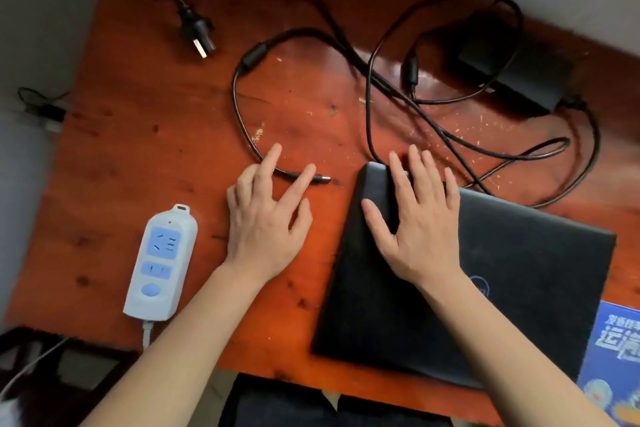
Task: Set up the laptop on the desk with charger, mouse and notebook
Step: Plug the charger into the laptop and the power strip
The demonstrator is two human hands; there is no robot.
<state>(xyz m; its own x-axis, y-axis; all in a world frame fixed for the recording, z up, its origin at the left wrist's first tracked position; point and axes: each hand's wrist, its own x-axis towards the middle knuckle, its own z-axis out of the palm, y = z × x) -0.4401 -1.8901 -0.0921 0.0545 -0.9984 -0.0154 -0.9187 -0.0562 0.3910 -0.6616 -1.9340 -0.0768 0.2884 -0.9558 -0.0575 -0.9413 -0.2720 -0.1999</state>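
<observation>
Right hand [419,218] flat, ungrasping, at laptop [485,288] corner; left hand [266,218] spread, perhaps touching charger plug [320,179]

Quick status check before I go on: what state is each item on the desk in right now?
Laptop: lid closed, flat on the desk, right hand resting open on it.
Charger barrel plug: loose on the desk, not in the laptop; left hand open over its cable.
Wall plug: unplugged, lying on the desk.
Power strip: both sockets empty.
Charger brick: on the desk, cables tangled around it.
</observation>
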